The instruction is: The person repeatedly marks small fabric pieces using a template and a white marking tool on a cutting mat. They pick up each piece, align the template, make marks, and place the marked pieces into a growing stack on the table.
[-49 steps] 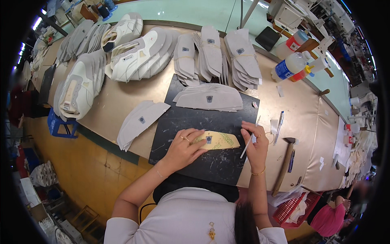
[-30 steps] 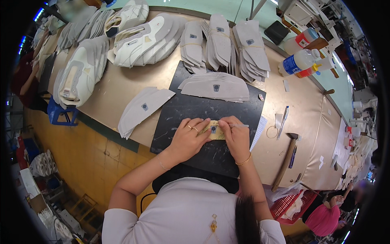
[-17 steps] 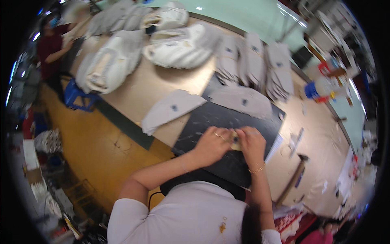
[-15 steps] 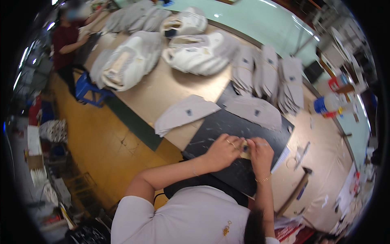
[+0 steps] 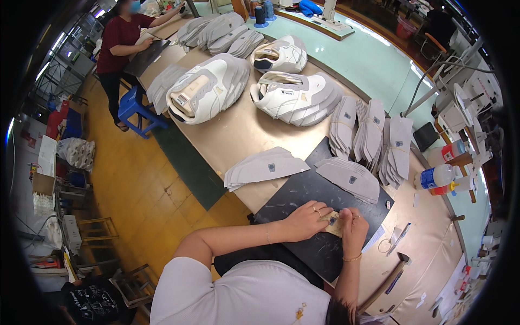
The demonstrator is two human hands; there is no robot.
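Over a black cutting mat (image 5: 285, 198), my left hand (image 5: 307, 221) and my right hand (image 5: 355, 229) hold a small beige piece (image 5: 334, 227) with a dark mark on it. My left fingers press its left side, and my right thumb and fingers pinch the right side. What the piece is made of, I cannot tell. Beyond my hands, a fanned stack of grey curved shoe pieces (image 5: 351, 181), the top one bearing a small dark patch, rests on the mat. A second fanned stack (image 5: 265, 169) lies to the left, partly on the mat.
Bundled grey pieces (image 5: 372, 127) and nested white-and-grey shoe uppers (image 5: 211, 89) stand farther back. To the right lie a hammer (image 5: 387, 283), a pen (image 5: 402, 236) and plastic bottles (image 5: 436, 177). A co-worker (image 5: 122, 40) stands at the far left beside a blue stool (image 5: 135, 111).
The whole picture has shifted, so the table and my hands appear lower and farther right. More of the beige piece shows between my fingers, which still hold it.
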